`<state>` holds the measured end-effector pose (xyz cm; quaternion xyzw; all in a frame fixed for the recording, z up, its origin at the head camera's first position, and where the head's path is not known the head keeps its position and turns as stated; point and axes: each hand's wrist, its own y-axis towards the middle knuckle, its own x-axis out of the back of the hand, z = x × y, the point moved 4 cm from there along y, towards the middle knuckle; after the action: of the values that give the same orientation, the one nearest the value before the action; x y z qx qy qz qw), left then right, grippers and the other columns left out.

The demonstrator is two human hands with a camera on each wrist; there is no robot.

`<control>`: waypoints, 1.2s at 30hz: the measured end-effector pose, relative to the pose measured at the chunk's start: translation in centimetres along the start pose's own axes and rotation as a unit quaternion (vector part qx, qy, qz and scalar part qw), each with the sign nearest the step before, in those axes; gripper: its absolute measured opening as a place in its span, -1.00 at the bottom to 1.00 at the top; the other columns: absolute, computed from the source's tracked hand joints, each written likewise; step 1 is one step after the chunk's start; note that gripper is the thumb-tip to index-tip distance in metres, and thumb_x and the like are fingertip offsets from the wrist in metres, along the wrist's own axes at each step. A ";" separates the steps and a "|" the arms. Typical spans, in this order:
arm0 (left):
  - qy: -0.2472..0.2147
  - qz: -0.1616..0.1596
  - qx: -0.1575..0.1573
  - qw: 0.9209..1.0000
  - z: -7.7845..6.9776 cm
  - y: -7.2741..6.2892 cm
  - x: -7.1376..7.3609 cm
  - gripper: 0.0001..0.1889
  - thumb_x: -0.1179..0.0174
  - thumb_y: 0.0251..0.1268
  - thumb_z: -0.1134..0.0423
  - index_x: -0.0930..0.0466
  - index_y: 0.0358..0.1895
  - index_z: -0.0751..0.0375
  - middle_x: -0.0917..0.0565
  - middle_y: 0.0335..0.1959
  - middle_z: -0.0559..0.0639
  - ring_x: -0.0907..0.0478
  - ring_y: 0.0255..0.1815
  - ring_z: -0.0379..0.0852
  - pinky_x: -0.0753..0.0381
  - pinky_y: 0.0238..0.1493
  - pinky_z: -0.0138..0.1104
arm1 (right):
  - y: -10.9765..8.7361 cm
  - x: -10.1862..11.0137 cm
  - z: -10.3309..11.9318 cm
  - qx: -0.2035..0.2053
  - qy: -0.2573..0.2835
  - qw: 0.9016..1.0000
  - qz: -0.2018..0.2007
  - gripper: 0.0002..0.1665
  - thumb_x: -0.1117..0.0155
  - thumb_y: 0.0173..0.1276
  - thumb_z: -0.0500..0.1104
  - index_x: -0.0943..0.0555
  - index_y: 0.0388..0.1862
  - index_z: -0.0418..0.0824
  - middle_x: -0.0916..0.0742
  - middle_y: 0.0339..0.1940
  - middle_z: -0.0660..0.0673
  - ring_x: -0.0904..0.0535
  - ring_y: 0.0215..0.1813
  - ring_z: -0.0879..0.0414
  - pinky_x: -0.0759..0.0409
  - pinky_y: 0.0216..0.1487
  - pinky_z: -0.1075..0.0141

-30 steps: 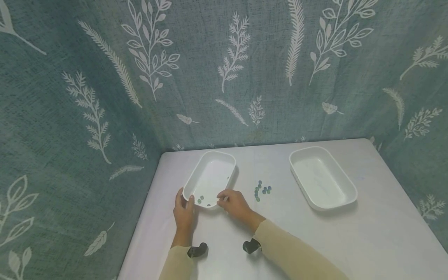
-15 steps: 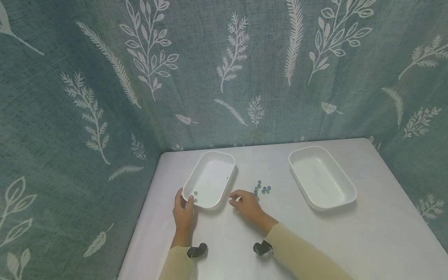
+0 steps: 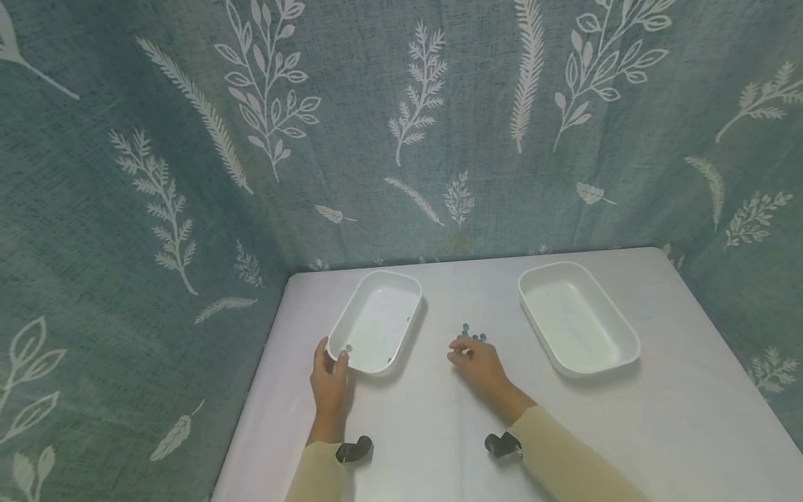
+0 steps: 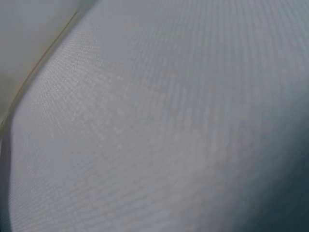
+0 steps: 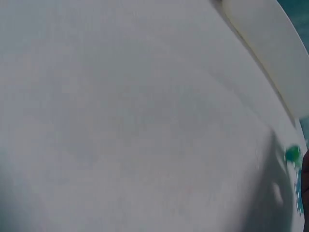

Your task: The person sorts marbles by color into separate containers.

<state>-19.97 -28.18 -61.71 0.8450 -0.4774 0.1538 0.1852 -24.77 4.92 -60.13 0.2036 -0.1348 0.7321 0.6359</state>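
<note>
In the head view, my left hand (image 3: pixel 329 383) grips the near left corner of a white tray (image 3: pixel 343 317), thumb at the near rim and fingers along the outer side. Inside that tray lie a few small glass marbles, among them a green marble (image 3: pixel 348 348). My right hand (image 3: pixel 479 366) is low over the table beside a cluster of blue-green marbles (image 3: pixel 465 328), its thumb and index fingertips apart and partly covering the cluster. At the right edge of the right wrist view, a green marble (image 5: pixel 292 153) shows close by a dark fingertip.
A second white tray (image 3: pixel 574 324) stands at the right of the table with nothing visible in it. The white table (image 3: pixel 414 432) runs back to a green leaf-print curtain (image 3: pixel 364 139), which also closes the left side.
My right hand has moved from the left tray's near right corner rightward to the marble cluster. Marbles inside that tray have rolled to new spots. My left hand stays at its corner.
</note>
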 end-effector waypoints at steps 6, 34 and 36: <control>0.005 -0.002 -0.001 1.000 -0.5 -0.2 0.1 -0.37 -0.07 0.42 0.01 -0.14 0.49 0.02 -0.31 0.45 -0.04 -0.12 0.49 0.03 0.01 0.44 0.12 | 0.0 2.5 -2.2 -0.013 0.020 0.999 -0.032 -0.80 -0.39 0.23 -0.20 -0.71 -0.15 -0.14 -0.71 -0.33 0.06 -0.58 -0.37 0.16 -0.59 -0.28 0.28; 0.021 0.001 0.005 1.000 -0.1 -0.2 -0.1 -0.38 -0.01 0.44 -0.06 -0.13 0.50 -0.04 -0.28 0.46 -0.13 -0.09 0.50 -0.02 0.02 0.45 0.11 | 0.3 3.7 -3.8 -0.061 -0.081 0.995 -0.024 -0.66 -0.28 0.34 -0.08 -0.64 0.05 -0.16 -0.74 -0.17 -0.11 -0.63 -0.01 -0.10 -0.56 0.06 -0.03; 0.021 -0.001 0.005 1.000 -0.1 -0.2 0.0 -0.38 -0.02 0.44 -0.06 -0.13 0.49 -0.05 -0.29 0.45 -0.14 -0.10 0.50 -0.03 0.02 0.45 0.10 | 0.4 3.6 -3.8 -0.059 -0.092 0.994 -0.027 -0.67 -0.28 0.33 -0.08 -0.64 0.04 -0.16 -0.74 -0.18 -0.10 -0.64 -0.04 -0.09 -0.57 0.04 -0.01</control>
<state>-19.86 -28.02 -61.64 0.8429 -0.4722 0.1738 0.1907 -26.05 9.73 -61.80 0.2356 -0.2304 0.6833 0.6515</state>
